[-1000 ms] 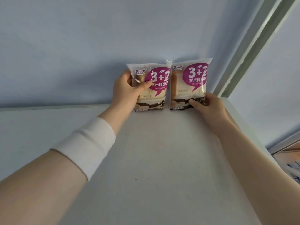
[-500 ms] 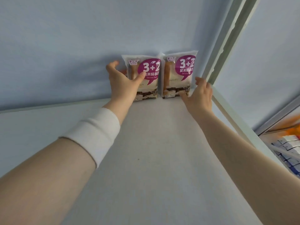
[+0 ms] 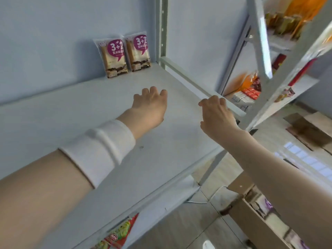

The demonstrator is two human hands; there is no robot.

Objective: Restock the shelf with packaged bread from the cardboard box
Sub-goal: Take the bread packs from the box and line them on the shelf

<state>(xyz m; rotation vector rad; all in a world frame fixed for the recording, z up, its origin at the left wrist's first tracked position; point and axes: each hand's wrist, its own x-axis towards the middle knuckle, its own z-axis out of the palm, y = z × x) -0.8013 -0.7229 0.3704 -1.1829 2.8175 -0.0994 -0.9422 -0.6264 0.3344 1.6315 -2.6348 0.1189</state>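
Two packaged breads with purple labels stand upright side by side against the back wall of the white shelf (image 3: pixel 158 159): the left package (image 3: pixel 113 58) and the right package (image 3: pixel 139 52). My left hand (image 3: pixel 150 103) hovers over the middle of the shelf with fingers loosely curled and holds nothing. My right hand (image 3: pixel 216 115) is near the shelf's right edge, also empty with relaxed fingers. Both hands are well apart from the packages. The cardboard box (image 3: pixel 255 211) sits on the floor at the lower right with packages inside.
A metal upright (image 3: pixel 162 29) stands at the shelf's back right corner. Another shelf rack (image 3: pixel 260 42) with goods stands to the right. Red and green snack bags (image 3: pixel 116 234) lie on the shelf below. Flattened cardboard (image 3: pixel 309 130) lies on the floor at the right.
Both hands let go of the two bread packages and drew back toward me. The view swung right and down, showing the box and floor.
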